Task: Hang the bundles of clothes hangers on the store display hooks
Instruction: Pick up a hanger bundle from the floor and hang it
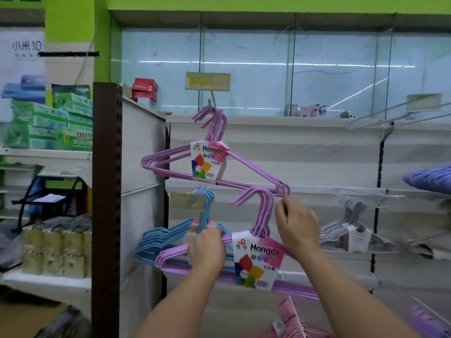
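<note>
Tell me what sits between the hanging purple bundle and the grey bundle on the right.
In the head view, only bare white shelf backing separates the hanging purple bundle from the grey bundle; no other bundle hangs there.

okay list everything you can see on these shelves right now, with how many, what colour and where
hung hanger bundle: one, purple, on the upper display hook
held hanger bundle: one, purple, centre, not yet hooked
blue hanger bundle: one, behind the held bundle, lower left
grey hanger bundle: one, hanging at right
pink hanger bundle: one, bottom centre
green boxes: several, stacked on the left shelf
red boxes: a few, top of the divider
left hand: grips the held bundle's shoulder
right hand: at the held bundle's necks; grip unclear
</note>
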The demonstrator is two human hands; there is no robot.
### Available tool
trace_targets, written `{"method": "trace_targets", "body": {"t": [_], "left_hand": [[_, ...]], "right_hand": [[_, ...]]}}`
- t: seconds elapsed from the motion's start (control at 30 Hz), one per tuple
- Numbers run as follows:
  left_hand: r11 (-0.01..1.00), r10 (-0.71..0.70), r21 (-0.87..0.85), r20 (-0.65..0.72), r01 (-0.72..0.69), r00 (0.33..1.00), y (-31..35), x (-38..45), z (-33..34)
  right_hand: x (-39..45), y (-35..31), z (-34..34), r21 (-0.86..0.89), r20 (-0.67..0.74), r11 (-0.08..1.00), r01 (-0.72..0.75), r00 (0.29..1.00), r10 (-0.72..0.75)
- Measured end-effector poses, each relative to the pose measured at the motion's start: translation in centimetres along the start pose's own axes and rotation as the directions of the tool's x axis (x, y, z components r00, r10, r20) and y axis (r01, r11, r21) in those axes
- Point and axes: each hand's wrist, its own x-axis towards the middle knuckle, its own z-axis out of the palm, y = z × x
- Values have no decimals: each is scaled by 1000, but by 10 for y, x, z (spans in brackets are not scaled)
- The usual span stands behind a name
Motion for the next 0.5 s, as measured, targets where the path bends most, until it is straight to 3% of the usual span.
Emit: {"method": "trace_targets", "body": {"t": [0.07, 0.13, 0.33, 0.43, 0.5], "left_hand": [[1000, -7, -22, -21, 6, 1000, 13, -5, -11], [1000, 8, -9, -30, -8, 1000, 26, -9, -24], [1000, 15, 9, -92, -14, 996, 44, -8, -78], [1000, -4, 10, -154, 6, 988, 44, 1, -112], [999, -31, -29, -190, 26, 981, 39, 8, -132]], "right_hand": [[-11, 8, -13, -129, 118, 988, 86, 990, -71], [-13, 13, -29, -223, 134, 967, 121, 987, -93], [-7, -9, -88, -325, 217, 898, 297, 948, -234], [9, -31, -90, -318, 98, 911, 262, 965, -243], [25, -45, -82, -225, 45, 958, 176, 984, -170]]}}
